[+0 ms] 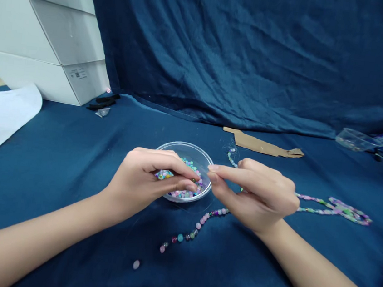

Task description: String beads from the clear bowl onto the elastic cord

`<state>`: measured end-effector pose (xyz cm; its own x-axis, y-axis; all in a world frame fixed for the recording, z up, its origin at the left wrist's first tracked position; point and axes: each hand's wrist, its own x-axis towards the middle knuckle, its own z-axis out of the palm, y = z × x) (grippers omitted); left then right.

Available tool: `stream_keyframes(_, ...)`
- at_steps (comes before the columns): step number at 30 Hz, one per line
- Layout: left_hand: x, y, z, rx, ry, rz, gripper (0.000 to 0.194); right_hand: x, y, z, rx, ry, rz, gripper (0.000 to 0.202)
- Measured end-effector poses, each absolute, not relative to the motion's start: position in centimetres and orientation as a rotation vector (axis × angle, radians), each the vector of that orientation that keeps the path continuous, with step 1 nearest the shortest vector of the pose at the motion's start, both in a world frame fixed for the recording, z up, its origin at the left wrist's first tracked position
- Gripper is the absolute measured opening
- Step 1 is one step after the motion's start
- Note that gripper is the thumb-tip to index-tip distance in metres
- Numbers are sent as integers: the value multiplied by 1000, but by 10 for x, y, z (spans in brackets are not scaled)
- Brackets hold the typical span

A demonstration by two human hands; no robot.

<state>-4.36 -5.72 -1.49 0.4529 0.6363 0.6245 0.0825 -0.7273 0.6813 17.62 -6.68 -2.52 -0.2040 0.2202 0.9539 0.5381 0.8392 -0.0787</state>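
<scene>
Over a clear round plastic bowl [208, 190] of small colourful beads [186, 194], my left hand [150, 171] has its thumb and forefinger drawn together. Whether a bead is between them I cannot tell. My right hand [258, 191] pinches thumb and forefinger at the bowl's right rim; what they hold is too small to make out. A strand of mixed beads [198, 225] runs from under my right hand toward the front. To the right of that hand lies a looped length of strung beads [348, 212]. One loose pale pink bead [136, 264] rests on the cloth nearer me.
A torn cardboard strip [263, 145] lies behind the bowl. White boxes [52, 33] are stacked at the back left, with black items [103, 101] beside them. A white sheet [9, 115] is at left. A clear container [356, 140] stands far right. Blue cloth [73, 158] covers the table.
</scene>
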Motion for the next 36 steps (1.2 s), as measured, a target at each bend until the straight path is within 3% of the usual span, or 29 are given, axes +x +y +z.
stream_keyframes(10, -48, -54, -15, 2539, 422, 1319, 7, 180, -66, -26, -540, -1859, -330, 9)
stream_keyframes(24, -49, -57, -10, 2568, 418, 1346, 5, 180, -65, -22, -497, -1913, -332, 9)
stream_keyframes(36, -48, -52, -14, 2651, 484, 1396, 15, 183, -63, -20, -485, -2012, -415, 14)
